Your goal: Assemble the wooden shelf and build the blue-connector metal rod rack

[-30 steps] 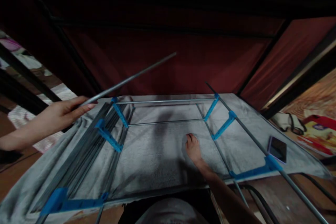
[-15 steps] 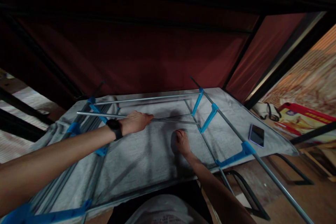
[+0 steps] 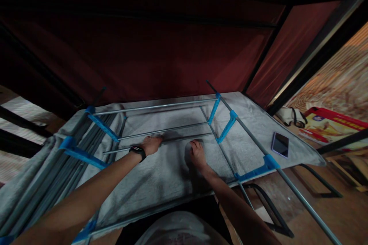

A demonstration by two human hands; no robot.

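Note:
My left hand [image 3: 152, 145], with a black band on the wrist, is closed round a thin metal tube [image 3: 119, 151]. The tube's left end is free, inside the left blue bracket; its right end reaches the blue bracket [image 3: 227, 127] on the right side. My right hand [image 3: 197, 153] rests on the grey cloth [image 3: 161, 176], fingers curled in; whatever they hold, if anything, is hidden. Around both hands lies a rack frame of metal tubes and blue plastic joints. Two crossbars, a back tube [image 3: 155, 106] and a middle tube [image 3: 163, 131], span between its sides.
Several loose tubes [image 3: 54, 183] lie bundled at the left under a blue bracket [image 3: 83, 156]. A phone [image 3: 280, 144] lies on the cloth at right. Beyond are a red and yellow box [image 3: 330, 124] and a black stool frame [image 3: 270, 210]. A dark red panel [image 3: 161, 61] stands behind.
My left hand has moved down and slightly left with the tube, whose left end has dropped nearer the cloth. The frame's left side has shifted left. My right hand has barely moved.

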